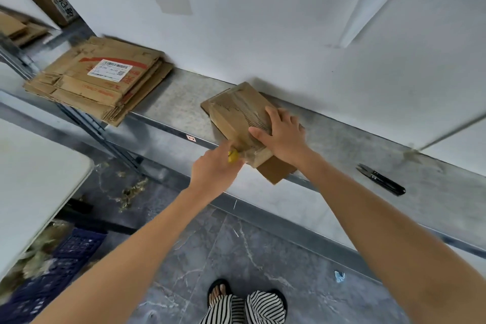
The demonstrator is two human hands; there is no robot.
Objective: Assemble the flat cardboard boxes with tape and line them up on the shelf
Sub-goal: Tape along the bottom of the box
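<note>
Box [236, 110] seems light, stiff; we steady its top with flat right hand [282, 134], left hand [213, 168] gripping a yellow tool [232, 156].

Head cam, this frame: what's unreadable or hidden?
All head view.
Small yellow object: mostly hidden in left hand; identity unclear.
White label on flat cardboard stack: print too small.
Taped brown cardboard box: right side covered by right hand.

A storeroom or packing room is indicated: flattened cardboard boxes [100, 79], one bearing a shipping label [110, 71], are stacked far left on a metal shelf [168, 102], and a blue plastic crate [76, 247] is seen near left on the tiled floor [236, 258].
</note>
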